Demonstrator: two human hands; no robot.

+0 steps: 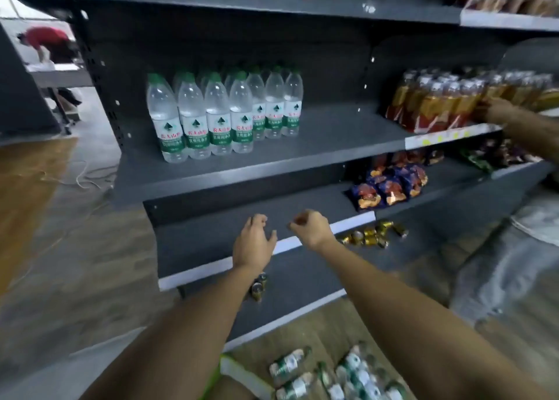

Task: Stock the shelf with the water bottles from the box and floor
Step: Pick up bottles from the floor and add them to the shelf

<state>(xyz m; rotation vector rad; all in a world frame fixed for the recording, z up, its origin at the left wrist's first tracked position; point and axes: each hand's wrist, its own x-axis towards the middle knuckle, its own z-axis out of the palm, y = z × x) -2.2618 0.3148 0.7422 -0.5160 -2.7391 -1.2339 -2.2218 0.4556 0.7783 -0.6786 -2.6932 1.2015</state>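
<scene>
Several clear water bottles [223, 115] with green caps and green labels stand upright in rows at the left of the grey middle shelf [332, 133]. More water bottles [335, 372] lie loose on the floor at the bottom edge, below my arms. My left hand [253, 246] hovers in front of the lower shelf with relaxed fingers and holds nothing. My right hand [309, 228] is beside it, a little higher, with its fingers curled in and nothing in them. Both hands are well below the standing bottles.
Another person's hand [496, 110] reaches in from the right onto shrink-wrapped amber drink bottles [438, 103]. Snack bags [390, 186] lie on the lower shelf, small gold cans [375, 234] on the bottom one. A person in red [45, 41] bends over at far left.
</scene>
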